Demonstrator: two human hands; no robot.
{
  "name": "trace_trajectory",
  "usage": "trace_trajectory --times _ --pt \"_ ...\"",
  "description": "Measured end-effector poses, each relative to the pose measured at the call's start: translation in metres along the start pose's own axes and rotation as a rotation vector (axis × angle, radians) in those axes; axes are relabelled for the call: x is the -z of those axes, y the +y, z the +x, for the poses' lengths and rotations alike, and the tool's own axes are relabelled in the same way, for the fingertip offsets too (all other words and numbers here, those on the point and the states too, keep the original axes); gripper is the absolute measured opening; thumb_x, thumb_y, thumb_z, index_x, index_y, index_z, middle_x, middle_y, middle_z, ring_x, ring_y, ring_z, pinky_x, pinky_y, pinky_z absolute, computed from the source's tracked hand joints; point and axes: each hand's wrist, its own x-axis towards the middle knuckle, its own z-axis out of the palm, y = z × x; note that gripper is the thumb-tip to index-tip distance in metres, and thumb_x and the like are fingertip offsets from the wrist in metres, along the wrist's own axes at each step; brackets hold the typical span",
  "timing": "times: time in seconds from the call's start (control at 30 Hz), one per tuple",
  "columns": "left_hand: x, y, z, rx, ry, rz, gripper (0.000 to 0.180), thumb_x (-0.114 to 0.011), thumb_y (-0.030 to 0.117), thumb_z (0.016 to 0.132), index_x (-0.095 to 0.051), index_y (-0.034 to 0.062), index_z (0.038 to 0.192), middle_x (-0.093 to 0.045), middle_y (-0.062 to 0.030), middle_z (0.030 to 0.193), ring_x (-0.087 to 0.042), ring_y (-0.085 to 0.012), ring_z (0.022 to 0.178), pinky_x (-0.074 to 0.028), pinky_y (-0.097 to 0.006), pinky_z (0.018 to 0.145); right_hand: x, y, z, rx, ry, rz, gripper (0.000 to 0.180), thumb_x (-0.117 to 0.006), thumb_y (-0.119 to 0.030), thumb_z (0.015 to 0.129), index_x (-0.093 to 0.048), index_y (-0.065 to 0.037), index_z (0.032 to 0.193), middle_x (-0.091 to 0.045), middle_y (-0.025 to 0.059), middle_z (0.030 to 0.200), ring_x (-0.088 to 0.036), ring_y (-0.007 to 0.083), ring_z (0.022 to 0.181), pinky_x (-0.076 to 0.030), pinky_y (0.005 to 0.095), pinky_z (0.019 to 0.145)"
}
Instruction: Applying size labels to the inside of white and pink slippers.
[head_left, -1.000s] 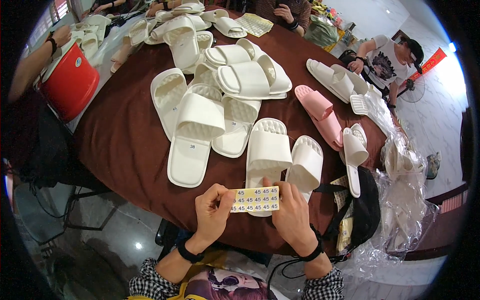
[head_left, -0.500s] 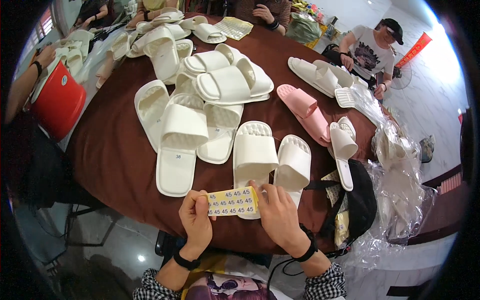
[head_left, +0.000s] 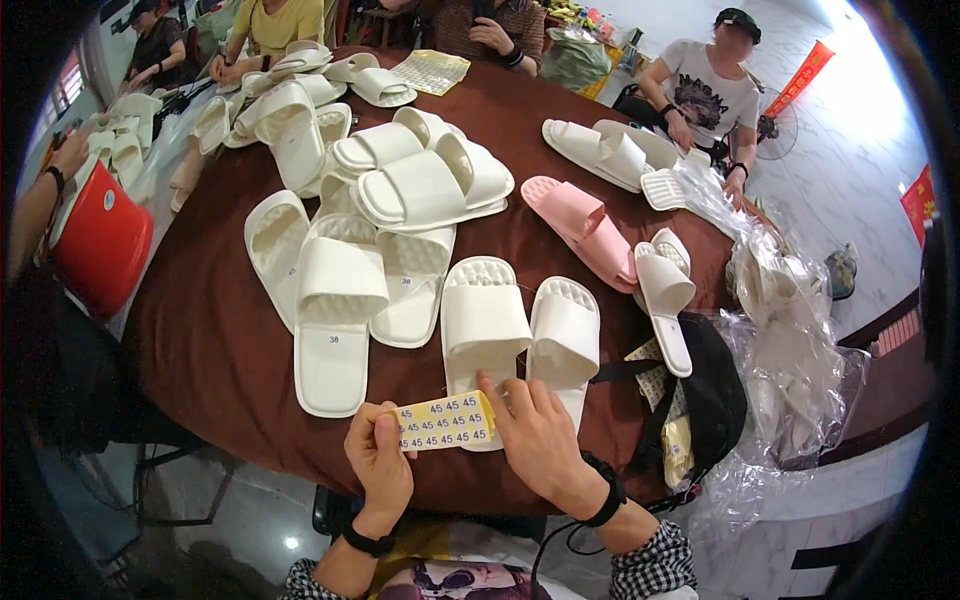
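Between thumb and fingers, my left hand (head_left: 383,462) pinches a small yellow-backed sheet of white number stickers (head_left: 440,421). My right hand (head_left: 540,435) lies at the sheet's right edge, its index finger stretched out onto the insole of a white slipper (head_left: 485,318); the fingertip's underside is hidden. That slipper lies toe away from me, its heel end partly covered by the sheet. A matching white slipper (head_left: 563,335) sits just right of it, partly behind my right hand. To the left lies a white slipper (head_left: 335,340) with a number sticker on its heel.
More white slippers (head_left: 430,185) are heaped on the brown-covered table (head_left: 210,370). Pink slippers (head_left: 580,230) and a black bag (head_left: 715,390) lie right, beside clear plastic wrapping (head_left: 790,370). A red bucket (head_left: 100,240) stands left. Another sticker sheet (head_left: 430,72) and several people are at the far side.
The view has shifted a little. My right index finger has moved from beside the sheet's upper right corner down onto the slipper's insole. My left hand still holds the sticker sheet.
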Motion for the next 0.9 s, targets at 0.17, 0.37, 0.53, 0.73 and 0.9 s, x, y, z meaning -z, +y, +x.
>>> trace_trajectory --times 0.17,0.37,0.53,0.73,0.9 --pt "-0.0009 0.0030 -0.0002 0.020 0.021 0.015 0.026 -0.051 0.022 0.108 -0.048 0.0078 0.086 -0.051 0.0007 0.075 -0.044 -0.0032 0.057 -0.037 -0.019 0.048 0.0022 0.0001 -0.0005 0.000 0.009 0.015 0.061 -0.057 -0.007 0.084 -0.050 0.003 0.143 -0.053 0.0101 0.104 -0.054 0.0242 0.093 -0.047 0.0344 0.080" --pt "-0.0007 -0.0011 0.0003 -0.040 0.041 0.089 0.029 -0.050 0.025 0.109 -0.046 0.0089 0.085 -0.051 0.0023 0.074 -0.042 -0.0015 0.054 -0.035 -0.018 0.046 -0.0011 -0.0027 -0.0009 -0.005 0.031 -0.017 0.062 -0.058 -0.010 0.083 -0.049 0.004 0.142 -0.052 0.0103 0.106 -0.053 0.0235 0.095 -0.047 0.0340 0.082" --pt "0.0005 -0.0020 0.0002 -0.027 0.036 0.099 0.029 -0.049 0.024 0.109 -0.045 0.0087 0.084 -0.050 0.0025 0.072 -0.042 -0.0013 0.054 -0.034 -0.018 0.045 -0.0032 -0.0049 -0.0037 -0.043 0.046 0.006 0.066 -0.060 -0.009 0.082 -0.047 0.000 0.146 -0.055 0.0096 0.111 -0.055 0.0241 0.095 -0.048 0.0348 0.081" --pt "-0.0027 -0.0002 0.0022 -0.037 0.023 0.053 0.028 -0.047 0.020 0.109 -0.045 0.0085 0.084 -0.048 0.0022 0.072 -0.041 -0.0015 0.053 -0.033 -0.018 0.045 -0.0029 -0.0042 0.0032 -0.062 0.007 -0.002 0.063 -0.059 -0.009 0.083 -0.049 0.000 0.145 -0.055 0.0095 0.111 -0.055 0.0235 0.095 -0.048 0.0344 0.081" --pt "-0.0084 0.0017 0.0007 -0.011 0.129 0.115 0.028 -0.048 0.021 0.109 -0.045 0.0089 0.083 -0.048 0.0025 0.071 -0.040 -0.0013 0.053 -0.031 -0.018 0.044 -0.0022 -0.0027 0.0023 -0.072 0.035 0.059 0.063 -0.059 -0.008 0.082 -0.049 -0.001 0.144 -0.054 0.0099 0.111 -0.056 0.0232 0.093 -0.049 0.0340 0.079"
